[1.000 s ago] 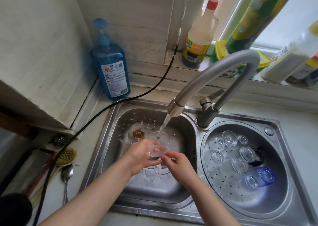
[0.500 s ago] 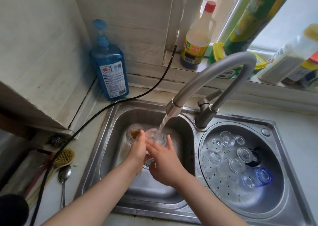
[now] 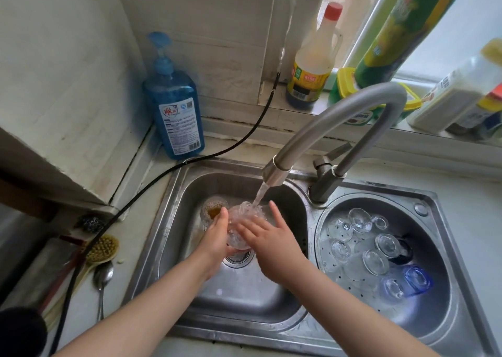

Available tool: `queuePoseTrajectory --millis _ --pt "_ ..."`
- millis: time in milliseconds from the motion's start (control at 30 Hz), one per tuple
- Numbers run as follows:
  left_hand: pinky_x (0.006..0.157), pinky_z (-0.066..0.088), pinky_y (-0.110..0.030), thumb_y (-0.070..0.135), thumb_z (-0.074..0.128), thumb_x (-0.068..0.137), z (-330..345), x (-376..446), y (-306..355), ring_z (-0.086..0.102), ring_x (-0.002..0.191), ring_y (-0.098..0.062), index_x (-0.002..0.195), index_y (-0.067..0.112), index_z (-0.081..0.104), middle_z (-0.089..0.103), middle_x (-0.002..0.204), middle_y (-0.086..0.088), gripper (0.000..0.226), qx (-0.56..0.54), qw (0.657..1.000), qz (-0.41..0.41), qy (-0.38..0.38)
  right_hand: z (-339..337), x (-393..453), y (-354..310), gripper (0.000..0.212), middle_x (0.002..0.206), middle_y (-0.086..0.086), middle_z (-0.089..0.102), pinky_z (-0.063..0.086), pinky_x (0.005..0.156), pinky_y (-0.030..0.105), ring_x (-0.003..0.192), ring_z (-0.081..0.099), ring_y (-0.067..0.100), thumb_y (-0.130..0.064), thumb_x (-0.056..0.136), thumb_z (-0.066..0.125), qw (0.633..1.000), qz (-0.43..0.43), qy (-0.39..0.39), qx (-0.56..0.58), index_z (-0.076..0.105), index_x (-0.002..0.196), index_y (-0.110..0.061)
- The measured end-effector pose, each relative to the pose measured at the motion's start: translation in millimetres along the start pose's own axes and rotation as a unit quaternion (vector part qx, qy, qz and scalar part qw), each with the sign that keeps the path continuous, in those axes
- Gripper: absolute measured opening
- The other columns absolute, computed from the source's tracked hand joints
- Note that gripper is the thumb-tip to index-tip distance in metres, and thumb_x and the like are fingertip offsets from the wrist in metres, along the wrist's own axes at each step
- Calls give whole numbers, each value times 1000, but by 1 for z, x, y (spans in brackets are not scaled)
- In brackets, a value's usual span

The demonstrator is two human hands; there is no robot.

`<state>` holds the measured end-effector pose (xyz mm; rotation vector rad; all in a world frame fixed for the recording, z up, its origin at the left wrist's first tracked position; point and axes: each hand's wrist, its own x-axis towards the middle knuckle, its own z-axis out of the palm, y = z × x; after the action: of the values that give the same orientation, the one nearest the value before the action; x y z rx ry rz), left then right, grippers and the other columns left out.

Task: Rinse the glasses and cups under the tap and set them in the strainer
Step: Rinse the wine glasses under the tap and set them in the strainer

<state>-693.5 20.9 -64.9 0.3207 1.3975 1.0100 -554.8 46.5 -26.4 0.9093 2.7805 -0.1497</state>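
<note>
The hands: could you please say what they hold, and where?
The left hand grips a clear textured glass by its lower side; the right hand presses flat against it.

Tap stands between sink and strainer

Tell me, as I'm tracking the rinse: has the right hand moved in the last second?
Yes. The right hand has risen from near the drain toward the tap spout, fingers now flat against the glass.

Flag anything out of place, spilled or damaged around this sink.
A black cable trails across the counter past the left basin, odd beside running water. One glass with brown residue stands unrinsed in that basin. Nothing looks spilled or broken.
</note>
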Motion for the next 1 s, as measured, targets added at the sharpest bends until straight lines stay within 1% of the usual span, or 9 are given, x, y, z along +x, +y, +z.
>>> queuePoseTrajectory --millis 133,233,367,467,567,700,800,900,1000 --pt "71 57 -36 45 25 102 3 4 -4 68 100 -23 130 12 52 68 115 -11 51 -15 1000 1 10 -1 -3 -14 72 159 9 20 -31 106 54 148 10 21 -20 90 54 998 42 -18 -45 18 152 -12" --pt "76 57 -38 47 25 102 4 5 -6 68 100 -26 128 12 55 69 112 -12 52 -4 1000 -2 20 4 -8 -28 53 133 2 59 -23 113 41 130 47 19 -22 86 61 991 71 32 105 46 137 -19" --pt "72 52 -33 43 25 103 1 4 -9 67 94 -21 123 15 57 72 102 -5 48 -10 1000 -7 16 -1 -7 -34 66 127 -7 63 -3 120 34 123 53 9 -21 84 62 926 97 41 361 35 143 -31" --pt "71 55 -35 44 25 103 -3 4 -5 68 94 -25 125 13 55 68 113 -14 49 -7 1000 -11 10 6 -9 -25 60 126 -8 64 -5 120 45 123 53 10 -20 83 65 953 59 66 291 43 138 -30" --pt "79 57 -44 44 23 103 -4 2 0 67 100 -31 119 8 59 69 111 -18 53 -9 999 -32 -10 16 -9 -1 35 102 -15 71 12 113 59 109 62 9 -28 72 78 982 19 128 139 70 105 -31" --pt "86 54 -44 50 27 101 -9 1 4 65 104 -30 116 15 63 70 111 -12 52 50 996 -66 -23 12 -7 24 8 89 -15 66 19 115 53 98 60 8 -32 79 75 967 -12 102 234 72 85 -28" --pt "82 47 -33 53 25 100 -12 0 4 64 104 -25 116 23 63 72 106 -6 51 105 991 -79 -40 1 -8 31 4 88 -16 65 39 102 32 92 57 3 -28 82 73 923 0 76 378 71 85 -25" --pt "66 37 -27 55 18 99 -9 -4 9 60 77 -17 114 23 62 72 90 -6 56 91 987 -96 -93 -11 -8 35 8 83 -12 64 41 86 14 85 57 -3 -16 84 72 852 40 52 520 67 82 -21" --pt "71 39 -31 62 11 96 -4 -4 12 62 73 -16 115 23 62 63 81 -8 66 65 983 -108 -136 -10 -6 36 6 80 -10 63 45 82 16 80 58 1 -12 88 66 764 90 58 637 63 86 -17"
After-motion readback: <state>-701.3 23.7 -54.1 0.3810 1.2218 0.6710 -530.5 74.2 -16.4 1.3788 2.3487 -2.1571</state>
